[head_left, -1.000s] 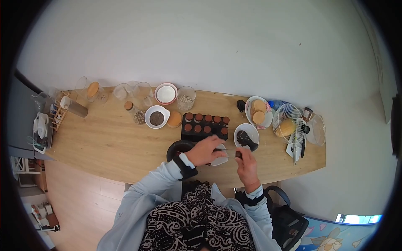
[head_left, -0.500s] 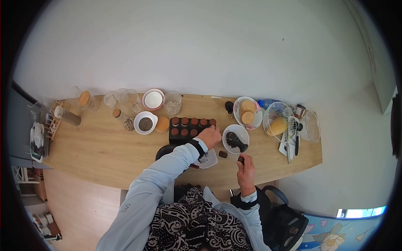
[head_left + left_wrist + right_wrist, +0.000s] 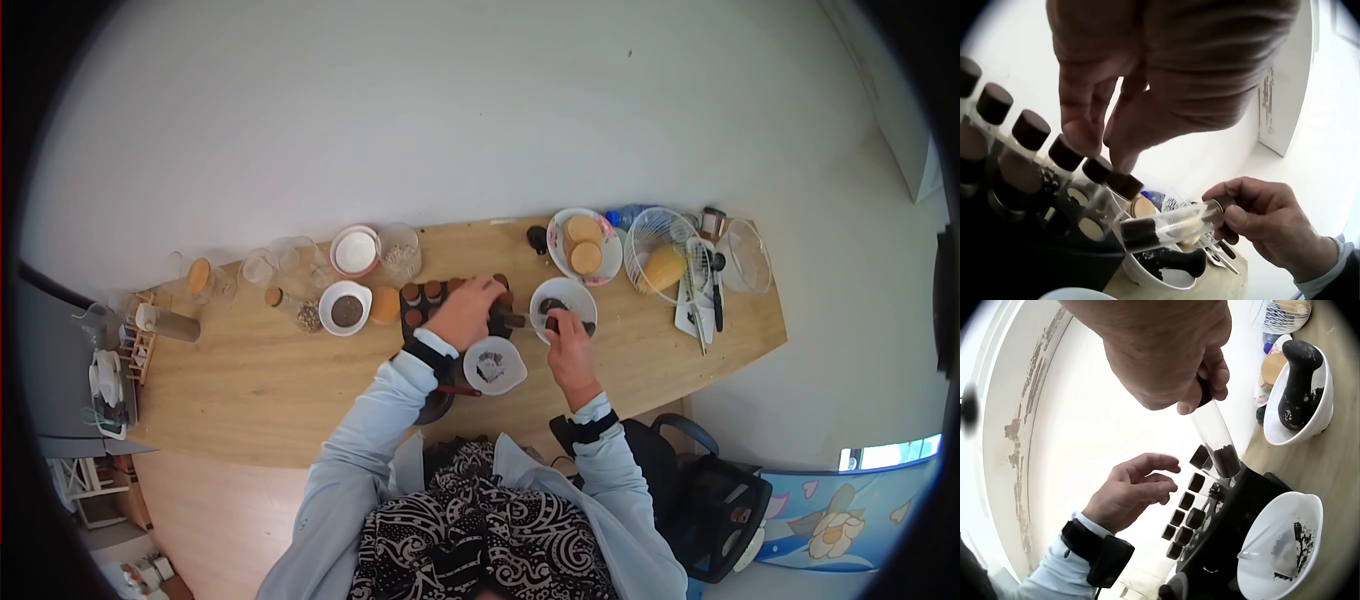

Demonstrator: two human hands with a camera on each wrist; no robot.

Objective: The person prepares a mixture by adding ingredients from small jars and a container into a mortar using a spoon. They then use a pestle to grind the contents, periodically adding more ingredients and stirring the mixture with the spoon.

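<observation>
My right hand (image 3: 572,358) grips the dark cap of a clear spice jar (image 3: 1175,226), which lies tilted with dark powder at its lower end. That end hangs close to the black rack (image 3: 1022,262) in the right wrist view. Several capped jars (image 3: 1186,500) stand in the rack, their caps brown. Over the rack's right end is my left hand (image 3: 463,315), with its fingers spread loosely and the fingertips close to a brown cap (image 3: 1124,185). In front of the rack, a white spouted bowl (image 3: 1266,520) contains a greyish translucent piece and dark crumbs.
A black pestle (image 3: 1300,381) leans in a white bowl (image 3: 1327,394) right of the rack. Behind it stand a floral dish (image 3: 605,268) and a wire basket (image 3: 642,240). To the left are a bowl of dark grains (image 3: 347,310) and glass jars (image 3: 398,255). A knife (image 3: 717,300) lies far right.
My right hand has raised the jar from beside the spouted bowl to the rack's right end. My left hand left the jar for the rack and now hovers there. The head view has shifted.
</observation>
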